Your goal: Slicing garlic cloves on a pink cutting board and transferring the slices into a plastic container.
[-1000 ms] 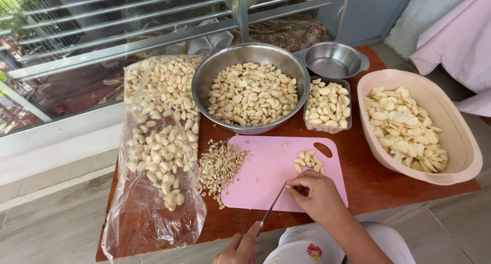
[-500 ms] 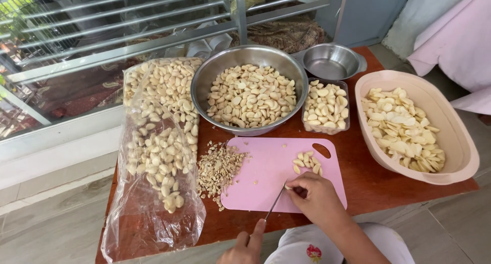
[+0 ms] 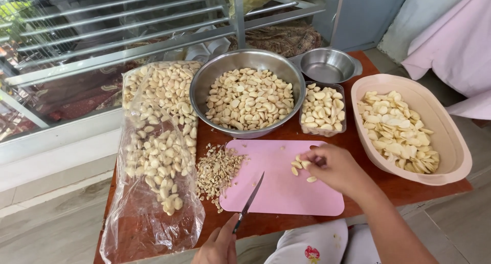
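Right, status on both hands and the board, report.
Left hand grips knife, blade over pink cutting board. Right hand fingers on garlic cloves on board. Pile of trimmings at board's left edge; nothing between knife and cloves.

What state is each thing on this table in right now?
Steel bowl: full of peeled cloves.
Small steel pot: empty.
Beige tub: partly filled with slices.
Plastic bag: open, lying flat.
Knife: held by left hand.
Right hand: pinching cloves.
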